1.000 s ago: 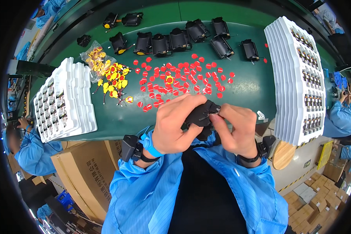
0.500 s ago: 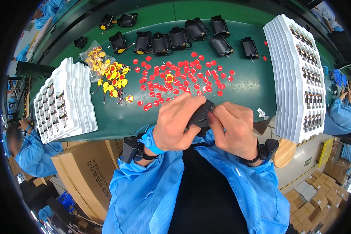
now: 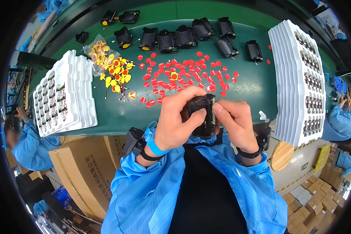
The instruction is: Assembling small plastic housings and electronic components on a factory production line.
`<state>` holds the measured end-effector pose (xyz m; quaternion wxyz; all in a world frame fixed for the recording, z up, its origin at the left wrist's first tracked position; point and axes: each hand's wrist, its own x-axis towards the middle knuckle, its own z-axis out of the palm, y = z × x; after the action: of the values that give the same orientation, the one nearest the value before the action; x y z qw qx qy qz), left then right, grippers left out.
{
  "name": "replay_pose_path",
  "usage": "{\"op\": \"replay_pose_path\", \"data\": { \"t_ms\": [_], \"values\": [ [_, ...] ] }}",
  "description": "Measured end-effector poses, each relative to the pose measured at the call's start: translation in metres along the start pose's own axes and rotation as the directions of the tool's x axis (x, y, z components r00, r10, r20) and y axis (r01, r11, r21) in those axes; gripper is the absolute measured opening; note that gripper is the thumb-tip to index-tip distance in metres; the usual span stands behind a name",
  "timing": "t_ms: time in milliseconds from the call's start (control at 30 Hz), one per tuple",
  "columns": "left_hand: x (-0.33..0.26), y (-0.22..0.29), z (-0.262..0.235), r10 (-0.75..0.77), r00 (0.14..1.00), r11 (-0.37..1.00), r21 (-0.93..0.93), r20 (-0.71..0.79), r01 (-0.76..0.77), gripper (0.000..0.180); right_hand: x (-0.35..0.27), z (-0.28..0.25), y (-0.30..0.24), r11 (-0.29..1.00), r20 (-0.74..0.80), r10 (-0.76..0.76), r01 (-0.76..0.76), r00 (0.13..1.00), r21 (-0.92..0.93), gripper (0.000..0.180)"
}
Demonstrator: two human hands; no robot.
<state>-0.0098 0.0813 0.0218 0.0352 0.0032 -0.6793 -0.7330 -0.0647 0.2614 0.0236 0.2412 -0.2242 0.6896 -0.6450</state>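
My left hand [image 3: 177,117] is wrapped round a black plastic housing [image 3: 204,132], its thumb pressed into the hollow side. At the right edge of that housing, the thumb and fingers of my right hand [image 3: 237,121] pinch, next to a narrow pale strip. Whether they grip the strip or only the rim is hard to see. Beyond my hands, many red round stickers [image 3: 189,82] lie scattered on the green table [image 3: 245,84]. One yellow piece [image 3: 174,76] sits among them. To their left is a pile of yellow-and-red wired parts [image 3: 119,74].
Several black housings [image 3: 167,41] stand along the table's back. A clear bag [image 3: 99,52] holds more yellow parts. Stacked white trays with small parts rise at the left [image 3: 80,97] and right [image 3: 286,78]. A cardboard box [image 3: 84,171] is below left; co-workers sit at both sides.
The housing has been turned so its hollow side and right edge now show. My left thumb has moved into the hollow, and my right fingers have shifted to the upper right edge.
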Motion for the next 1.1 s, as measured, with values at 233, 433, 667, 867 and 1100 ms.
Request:
{"op": "replay_pose_path", "data": {
  "t_ms": [233, 433, 667, 867, 1100],
  "values": [
    [-0.003, -0.003, 0.001, 0.138, 0.99, 0.971, 0.199, -0.024, -0.131, 0.021, 0.003, 0.012, -0.002, 0.901, -0.117, -0.256, 0.193, 0.96, -0.387, 0.009],
    [-0.002, -0.009, -0.014, 0.171, 0.985, 0.964, 0.21, -0.033, -0.161, 0.027, 0.009, 0.025, -0.007, 0.852, -0.107, -0.288, 0.203, 0.952, -0.482, 0.01],
    [-0.006, 0.018, -0.027, 0.53, 0.811, 0.763, 0.558, -0.249, -0.327, 0.056, 0.086, -0.005, -0.036, 0.724, -0.03, -0.452, 0.347, 0.892, -0.596, 0.021],
    [-0.037, 0.023, -0.104, 0.639, 0.717, 0.48, 0.873, -0.277, -0.091, 0.021, 0.294, -0.178, -0.003, 0.513, -0.4, -0.378, -0.171, 0.835, -0.841, 0.028],
    [-0.056, 0.026, -0.207, 0.589, 0.749, -0.138, 0.875, -0.304, 0.464, 0.054, 0.328, -0.239, 0.074, 0.645, -0.522, -0.136, -0.325, 0.842, -0.692, 0.028]
  ]
}}
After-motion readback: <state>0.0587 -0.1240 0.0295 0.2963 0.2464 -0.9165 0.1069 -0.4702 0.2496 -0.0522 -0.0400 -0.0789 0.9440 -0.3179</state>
